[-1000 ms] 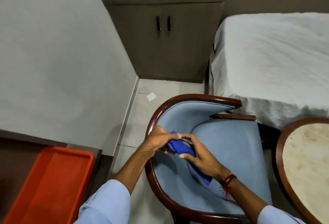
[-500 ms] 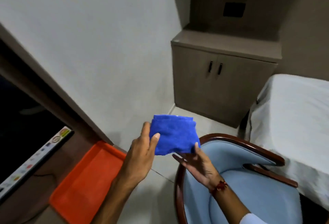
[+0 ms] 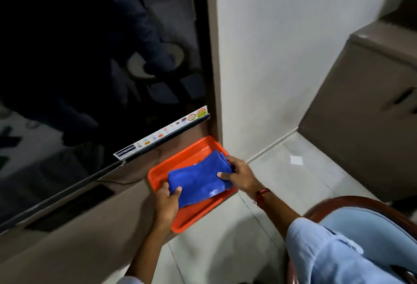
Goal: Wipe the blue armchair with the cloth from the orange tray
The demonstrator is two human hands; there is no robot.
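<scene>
Head view, the only one we have: cloth lies folded on the orange tray, which sits at the end of a brown shelf below a dark screen. We take the tray as our landmark. The cloth's long axis runs along the tray's length, from the near-left corner toward the far-right corner by the white wall.

Our left hand is at the tray's near-left end, thumb on top of the cloth's corner and the other fingers hidden beneath it, so we pinch that corner. Our right hand is at the tray's right edge, thumb pressed flat on the cloth and fingers curled round its far end, closed on the fabric. Both hands hold the cloth, one at each end of its long axis, and it looks to be resting on or just over the tray floor; we cannot tell which.

The blue armchair stands to the right of the tray, across a strip of tiled floor and well apart from it, partly hidden by our right sleeve. We judge the right hand nearer the chair, so any move that way would lead from that end of the cloth.
</scene>
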